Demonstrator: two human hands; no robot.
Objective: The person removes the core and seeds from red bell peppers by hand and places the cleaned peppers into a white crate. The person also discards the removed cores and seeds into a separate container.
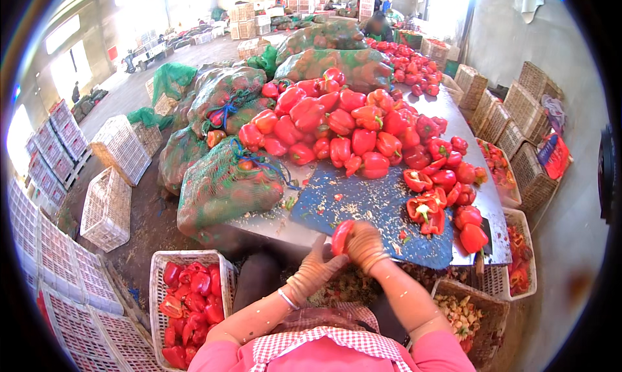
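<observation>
Over the table's near edge, my gloved right hand (365,245) grips a red bell pepper (342,236). My left hand (316,270), also gloved, has thumb and fingers spread at the pepper's near end and is not closed around it. Beyond them lies a blue cutting mat (354,197) strewn with pale seeds. Cut bell peppers (425,209) rest on its right side, one showing its white core. A large heap of whole red bell peppers (335,114) covers the table behind the mat. No knife can be made out in either hand.
A crate of red peppers (194,294) stands at my left, a crate of cores (459,318) at my right. A crate of pepper pieces (520,255) sits beyond the table's right edge. Green mesh sacks (228,182) crowd the table's left. Stacked crates (73,275) line the far left.
</observation>
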